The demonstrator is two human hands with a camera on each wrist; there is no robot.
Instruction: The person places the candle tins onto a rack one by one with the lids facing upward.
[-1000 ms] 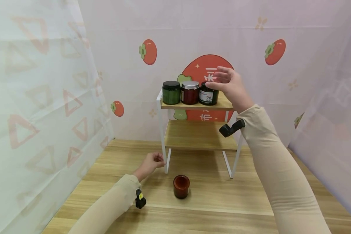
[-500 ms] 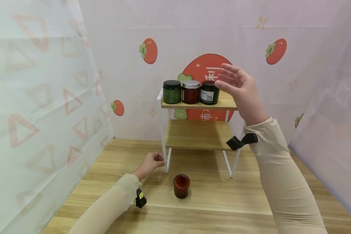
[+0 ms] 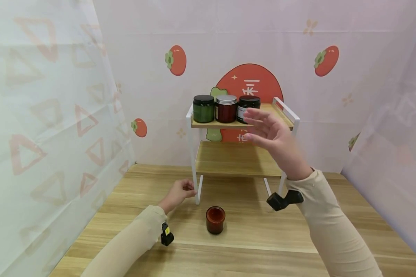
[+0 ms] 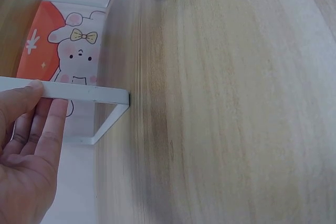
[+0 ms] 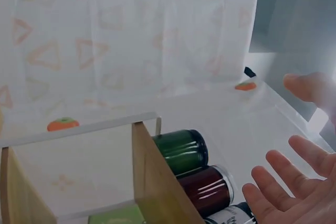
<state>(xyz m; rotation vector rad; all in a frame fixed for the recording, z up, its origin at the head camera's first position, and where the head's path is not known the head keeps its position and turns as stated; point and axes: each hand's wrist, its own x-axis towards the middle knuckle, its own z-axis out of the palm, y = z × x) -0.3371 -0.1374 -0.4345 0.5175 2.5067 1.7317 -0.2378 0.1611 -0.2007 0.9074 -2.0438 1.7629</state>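
Note:
A two-tier rack [image 3: 239,157] with wooden shelves and a white metal frame stands on the table. My left hand [image 3: 177,195] pinches its front left leg [image 4: 79,92] between thumb and fingers, low down. In front of the rack, my right hand [image 3: 275,140] is held up with fingers spread and nothing in it. It overlaps the labelled dark jar [image 3: 249,103] in the head view. That jar stands at the end of a row with a green jar [image 3: 203,109] and a dark red jar [image 3: 226,111] with a silver lid, all on the top shelf.
A small dark red glass cup [image 3: 215,221] stands on the wooden table [image 3: 256,246] in front of the rack. Printed cloth walls [image 3: 138,77] rise at the back and both sides. The lower shelf [image 3: 235,159] sits under the jars.
My right hand has come away from the labelled jar, first to the right, then down in front of the top shelf. My left hand has stayed on the rack leg.

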